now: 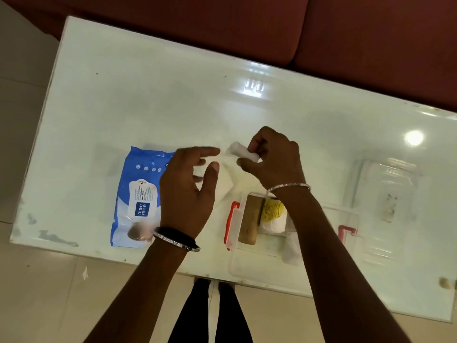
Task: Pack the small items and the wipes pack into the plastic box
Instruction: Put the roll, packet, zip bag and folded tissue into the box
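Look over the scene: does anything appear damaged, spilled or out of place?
The table has worn, peeling patches along its near left edge, and a white scrap lies on the floor beside it. Nothing looks spilled.

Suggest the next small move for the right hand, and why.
Probably lower the white roll into the plastic box: the right hand pinches it above the table, the box sits open near that wrist, and the wipes pack lies outside.

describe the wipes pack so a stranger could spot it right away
Start at the glossy white table. Near its front edge, left of the clear plastic box, lies the wipes pack. It alone is blue, with a white flap label.
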Demonstrator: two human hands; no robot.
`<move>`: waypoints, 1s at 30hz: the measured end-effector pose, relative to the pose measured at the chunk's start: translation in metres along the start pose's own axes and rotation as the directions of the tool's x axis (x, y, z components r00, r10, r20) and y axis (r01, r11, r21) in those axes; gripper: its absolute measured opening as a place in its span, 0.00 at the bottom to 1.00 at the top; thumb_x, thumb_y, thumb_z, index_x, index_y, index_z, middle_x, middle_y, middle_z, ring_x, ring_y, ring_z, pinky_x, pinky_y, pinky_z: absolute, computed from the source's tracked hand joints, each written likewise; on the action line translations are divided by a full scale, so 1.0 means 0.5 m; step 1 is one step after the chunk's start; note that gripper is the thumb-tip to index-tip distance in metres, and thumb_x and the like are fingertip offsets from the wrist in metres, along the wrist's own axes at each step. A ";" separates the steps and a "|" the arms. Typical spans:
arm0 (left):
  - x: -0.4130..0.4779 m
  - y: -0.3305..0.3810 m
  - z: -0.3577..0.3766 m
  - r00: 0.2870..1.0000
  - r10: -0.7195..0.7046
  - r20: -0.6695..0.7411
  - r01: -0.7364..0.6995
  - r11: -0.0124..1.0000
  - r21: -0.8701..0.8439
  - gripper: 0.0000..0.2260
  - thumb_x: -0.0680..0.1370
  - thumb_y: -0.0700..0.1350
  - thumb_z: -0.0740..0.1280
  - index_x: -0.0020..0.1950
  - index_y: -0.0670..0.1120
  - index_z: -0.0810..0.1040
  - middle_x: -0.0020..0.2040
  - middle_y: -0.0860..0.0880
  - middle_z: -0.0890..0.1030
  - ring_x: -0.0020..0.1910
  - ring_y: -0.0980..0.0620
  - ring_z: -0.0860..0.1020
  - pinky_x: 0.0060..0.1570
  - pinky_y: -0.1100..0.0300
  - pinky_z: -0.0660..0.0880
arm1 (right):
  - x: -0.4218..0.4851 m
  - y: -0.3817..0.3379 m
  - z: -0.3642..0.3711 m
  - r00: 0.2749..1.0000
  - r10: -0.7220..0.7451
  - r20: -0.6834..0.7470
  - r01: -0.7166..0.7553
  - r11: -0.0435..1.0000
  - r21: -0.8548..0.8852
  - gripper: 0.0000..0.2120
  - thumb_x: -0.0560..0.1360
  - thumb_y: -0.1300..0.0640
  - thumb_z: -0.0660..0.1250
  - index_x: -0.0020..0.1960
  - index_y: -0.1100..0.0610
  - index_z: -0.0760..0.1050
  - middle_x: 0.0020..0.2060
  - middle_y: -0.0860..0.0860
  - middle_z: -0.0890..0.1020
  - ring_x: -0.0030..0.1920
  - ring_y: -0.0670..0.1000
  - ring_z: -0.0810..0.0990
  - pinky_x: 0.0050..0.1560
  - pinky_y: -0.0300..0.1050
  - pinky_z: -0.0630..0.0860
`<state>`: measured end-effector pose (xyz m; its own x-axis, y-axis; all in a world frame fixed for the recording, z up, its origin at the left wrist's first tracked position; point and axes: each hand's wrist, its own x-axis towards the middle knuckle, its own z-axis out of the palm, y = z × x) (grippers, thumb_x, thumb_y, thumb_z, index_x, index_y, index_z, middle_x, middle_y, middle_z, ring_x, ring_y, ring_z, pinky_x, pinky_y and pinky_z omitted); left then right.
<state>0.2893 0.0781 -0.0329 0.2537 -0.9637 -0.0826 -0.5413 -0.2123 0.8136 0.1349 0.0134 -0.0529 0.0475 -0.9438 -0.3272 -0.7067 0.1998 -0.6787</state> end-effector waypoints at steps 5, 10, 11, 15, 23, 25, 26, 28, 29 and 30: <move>0.017 0.056 -0.028 0.983 0.162 0.086 -0.156 0.985 -0.070 0.17 0.78 0.47 0.66 0.65 0.46 0.74 0.64 0.52 0.77 0.64 0.54 0.74 0.62 0.61 0.71 | -0.084 -0.057 -0.068 0.964 -0.249 -0.090 0.262 0.944 0.199 0.15 0.64 0.56 0.80 0.40 0.59 0.75 0.35 0.48 0.79 0.40 0.48 0.81 0.48 0.41 0.80; 0.005 0.086 -0.073 0.945 0.143 0.294 -0.090 0.979 -0.185 0.12 0.77 0.50 0.66 0.59 0.52 0.76 0.55 0.60 0.80 0.60 0.60 0.76 0.62 0.62 0.71 | -0.132 -0.079 -0.105 0.952 -0.294 -0.088 0.307 0.898 0.315 0.15 0.67 0.60 0.79 0.41 0.59 0.72 0.41 0.57 0.82 0.50 0.54 0.84 0.53 0.54 0.79; 0.000 0.091 -0.078 0.942 0.141 0.304 -0.081 0.976 -0.201 0.11 0.76 0.50 0.66 0.58 0.53 0.76 0.53 0.61 0.80 0.59 0.61 0.77 0.62 0.63 0.71 | -0.137 -0.081 -0.110 0.952 -0.298 -0.069 0.302 0.884 0.357 0.15 0.67 0.61 0.79 0.42 0.59 0.72 0.43 0.58 0.82 0.52 0.52 0.84 0.53 0.54 0.80; -0.023 0.102 -0.092 0.941 0.108 0.321 0.017 0.932 -0.363 0.11 0.76 0.46 0.66 0.56 0.45 0.76 0.53 0.51 0.82 0.56 0.56 0.79 0.58 0.62 0.75 | -0.155 -0.092 -0.116 0.955 -0.298 -0.001 0.257 0.823 0.507 0.17 0.66 0.65 0.79 0.46 0.58 0.72 0.41 0.49 0.78 0.44 0.47 0.82 0.47 0.52 0.83; -0.050 0.073 -0.109 0.938 0.031 0.345 0.190 0.787 -0.587 0.16 0.76 0.44 0.66 0.62 0.40 0.73 0.62 0.48 0.79 0.63 0.52 0.77 0.56 0.64 0.76 | -0.182 -0.108 -0.110 0.975 -0.198 0.103 0.084 0.752 0.654 0.18 0.66 0.60 0.79 0.53 0.54 0.79 0.45 0.48 0.83 0.45 0.62 0.84 0.44 0.61 0.83; -0.051 0.067 -0.115 0.926 0.052 0.373 0.201 0.770 -0.606 0.18 0.76 0.44 0.66 0.65 0.43 0.71 0.66 0.50 0.76 0.66 0.52 0.75 0.57 0.65 0.75 | -0.188 -0.113 -0.108 0.973 -0.198 0.118 0.087 0.790 0.607 0.18 0.66 0.59 0.79 0.53 0.56 0.79 0.44 0.47 0.85 0.45 0.54 0.86 0.47 0.58 0.83; -0.051 0.063 -0.119 0.916 0.075 0.394 0.199 0.768 -0.609 0.20 0.76 0.43 0.65 0.68 0.44 0.70 0.67 0.50 0.75 0.67 0.53 0.73 0.58 0.65 0.74 | -0.190 -0.116 -0.106 0.971 -0.202 0.127 0.101 0.829 0.550 0.18 0.65 0.57 0.79 0.52 0.56 0.79 0.45 0.47 0.86 0.47 0.52 0.86 0.51 0.56 0.83; -0.049 0.057 -0.128 0.886 0.130 0.444 0.189 0.774 -0.604 0.22 0.77 0.42 0.64 0.71 0.46 0.68 0.68 0.52 0.75 0.68 0.54 0.72 0.59 0.65 0.73 | -0.193 -0.122 -0.105 0.965 -0.231 0.127 0.161 0.899 0.407 0.17 0.66 0.53 0.79 0.52 0.55 0.80 0.46 0.45 0.86 0.50 0.48 0.85 0.57 0.51 0.80; -0.047 0.055 -0.131 0.870 0.158 0.467 0.181 0.778 -0.602 0.21 0.76 0.42 0.65 0.70 0.47 0.69 0.66 0.54 0.76 0.67 0.54 0.73 0.59 0.65 0.73 | -0.195 -0.124 -0.106 0.961 -0.251 0.118 0.196 0.915 0.351 0.17 0.66 0.52 0.79 0.52 0.54 0.81 0.46 0.44 0.86 0.51 0.46 0.84 0.58 0.49 0.79; -0.045 0.054 -0.134 0.858 0.177 0.482 0.176 0.780 -0.600 0.20 0.76 0.42 0.65 0.67 0.47 0.70 0.63 0.57 0.78 0.65 0.55 0.75 0.58 0.65 0.74 | -0.197 -0.127 -0.104 0.957 -0.269 0.109 0.224 0.923 0.312 0.17 0.66 0.50 0.78 0.52 0.54 0.81 0.46 0.43 0.85 0.51 0.45 0.84 0.58 0.47 0.79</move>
<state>0.3228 0.1051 0.0296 -0.2646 -0.9424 -0.2045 0.1035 -0.2386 0.9656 0.1382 0.0801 0.0566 0.3121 -0.9283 -0.2022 -0.4220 0.0552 -0.9049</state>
